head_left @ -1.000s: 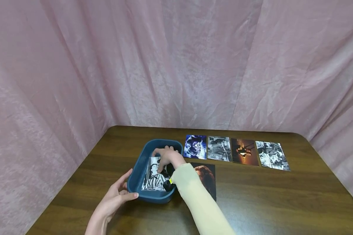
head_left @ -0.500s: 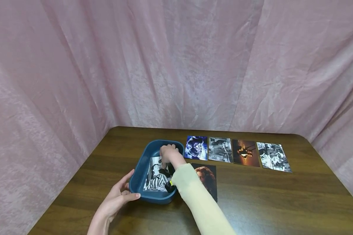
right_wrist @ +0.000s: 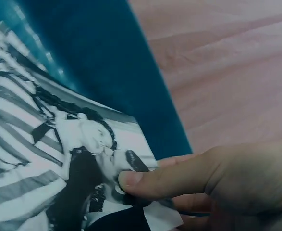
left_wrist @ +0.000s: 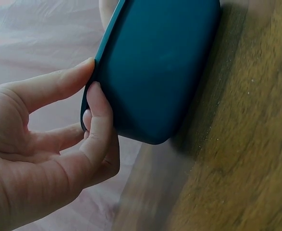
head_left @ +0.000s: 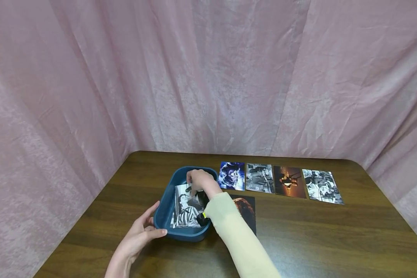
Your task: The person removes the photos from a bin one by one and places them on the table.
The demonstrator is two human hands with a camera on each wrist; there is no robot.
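In the head view my left hand (head_left: 137, 235) holds the near left corner of a blue plastic bin (head_left: 164, 212). The left wrist view shows its thumb and fingers pinching the bin's rim (left_wrist: 98, 60). My right hand (head_left: 203, 180) reaches into the bin and pinches a black-and-white photo (head_left: 186, 214) by its far edge. Up close in the right wrist view, the thumb lies on the face of the photo (right_wrist: 88, 139) and the other fingers are behind it, partly hidden. Edges of more pictures show beneath this photo.
Along the table's back lie a blue-purple picture (head_left: 231, 175), a grey photo (head_left: 260, 177), an orange-brown picture (head_left: 289, 181) and another black-and-white photo (head_left: 322, 186). A dark picture (head_left: 246, 212) lies right of the bin, partly under the right sleeve (head_left: 236, 231). Pink curtain (head_left: 208, 77) hangs behind.
My right fingers have moved from reaching over the pictures to pinching the top photo, which now sits slightly raised and shifted over those below. The left hand stays on the bin.
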